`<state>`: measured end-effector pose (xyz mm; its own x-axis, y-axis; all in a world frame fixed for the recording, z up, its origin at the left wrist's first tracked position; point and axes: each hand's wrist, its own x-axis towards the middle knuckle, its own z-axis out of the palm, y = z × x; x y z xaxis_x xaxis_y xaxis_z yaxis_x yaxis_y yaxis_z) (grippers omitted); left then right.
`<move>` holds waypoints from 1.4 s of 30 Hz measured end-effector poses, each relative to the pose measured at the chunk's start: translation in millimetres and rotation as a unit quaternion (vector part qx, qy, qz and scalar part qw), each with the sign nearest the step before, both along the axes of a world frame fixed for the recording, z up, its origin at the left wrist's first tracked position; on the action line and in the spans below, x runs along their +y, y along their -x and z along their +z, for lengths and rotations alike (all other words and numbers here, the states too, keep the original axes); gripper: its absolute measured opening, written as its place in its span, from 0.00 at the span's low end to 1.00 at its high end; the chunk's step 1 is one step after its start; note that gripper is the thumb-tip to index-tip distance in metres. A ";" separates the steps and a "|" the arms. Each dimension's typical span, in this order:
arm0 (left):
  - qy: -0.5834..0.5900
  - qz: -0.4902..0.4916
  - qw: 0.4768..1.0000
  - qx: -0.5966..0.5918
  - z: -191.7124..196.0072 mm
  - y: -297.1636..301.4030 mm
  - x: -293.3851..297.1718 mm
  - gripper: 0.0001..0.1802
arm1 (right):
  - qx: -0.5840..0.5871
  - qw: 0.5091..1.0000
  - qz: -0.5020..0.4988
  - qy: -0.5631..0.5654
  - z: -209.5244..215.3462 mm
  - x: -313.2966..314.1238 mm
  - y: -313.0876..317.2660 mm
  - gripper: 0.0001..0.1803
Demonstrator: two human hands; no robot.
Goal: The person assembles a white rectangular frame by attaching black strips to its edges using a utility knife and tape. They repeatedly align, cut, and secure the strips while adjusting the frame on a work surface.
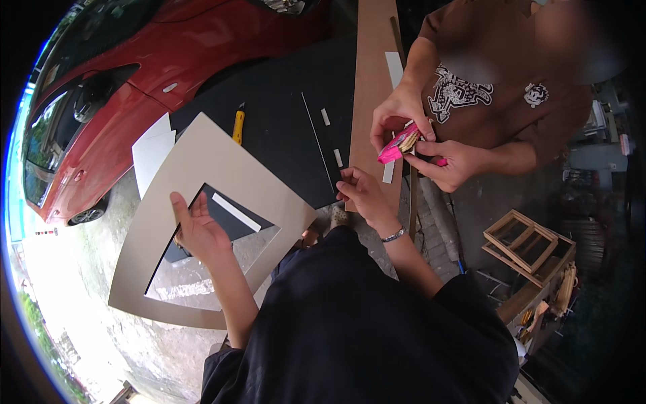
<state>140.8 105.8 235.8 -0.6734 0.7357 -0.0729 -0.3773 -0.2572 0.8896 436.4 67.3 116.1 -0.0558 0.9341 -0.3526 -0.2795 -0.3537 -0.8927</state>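
A large off-white mat board with a cut-out window tilts over the near left of the black work surface. My left hand grips the window's inner edge, thumb over the border, fingers inside the opening. Through that window shows a white strip. My right hand pinches a small dark thing, too hidden to name, at the near right of the surface. Beside its fingers lie a short white strip and a long thin rod-like line. Farther off is another short white piece.
A yellow utility knife lies beyond the mat board, white sheets left of it. Across a brown board, a co-worker's hands hold a pink packet. A red car stands left; wooden frames sit right.
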 end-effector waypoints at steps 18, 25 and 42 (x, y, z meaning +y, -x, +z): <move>0.023 -0.032 0.999 -0.003 1.2 -90.7 -20.7 0.13 | -0.458 0.864 -0.126 -0.165 -188.7 23.0 -66.4 0.15; 0.026 -0.032 0.999 0.029 -14.0 -81.3 -22.4 0.15 | -0.123 0.972 0.094 -0.175 -94.9 35.6 -29.5 0.37; 0.019 -0.130 0.991 -0.025 -27.2 -97.0 15.0 0.13 | 0.196 0.973 0.116 -0.043 -27.8 10.4 17.7 0.26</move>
<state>237.8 120.8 208.6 -0.4566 0.8799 -0.1315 -0.4695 -0.1128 0.8757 418.6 77.7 88.3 -0.3833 0.9053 -0.1832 -0.5255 -0.3768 -0.7628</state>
